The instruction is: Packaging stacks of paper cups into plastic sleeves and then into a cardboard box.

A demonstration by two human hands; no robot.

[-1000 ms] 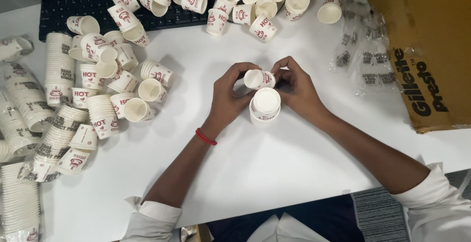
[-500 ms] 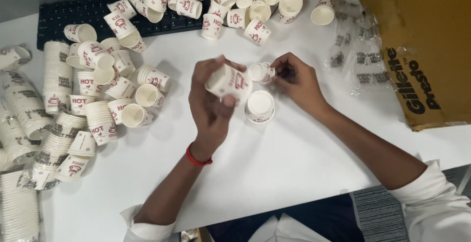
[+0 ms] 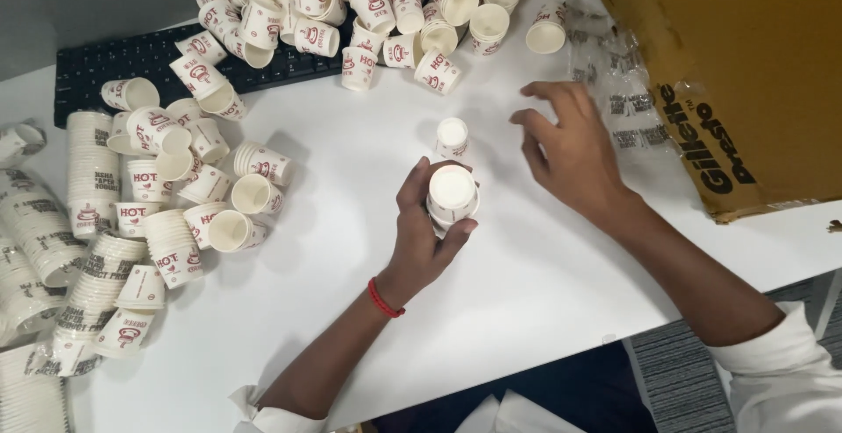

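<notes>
My left hand [image 3: 421,236] grips a short stack of white paper cups [image 3: 453,193], held upright over the white table [image 3: 333,310]. A single small paper cup [image 3: 453,137] stands on the table just beyond that stack. My right hand [image 3: 570,148] hovers to the right of it with fingers spread and nothing in them. A red band circles my left wrist.
Loose paper cups with red print lie heaped at the far side [image 3: 386,3] and at the left [image 3: 184,178], partly over a black keyboard [image 3: 132,60]. Long nested cup stacks [image 3: 88,170] lie at the far left. A brown cardboard box [image 3: 745,73] and clear plastic wrappers [image 3: 627,73] sit at the right.
My left hand has lowered and now holds the cup stack upright. My right hand has let go of a cup, which now stands alone, and has drawn away to the right.
</notes>
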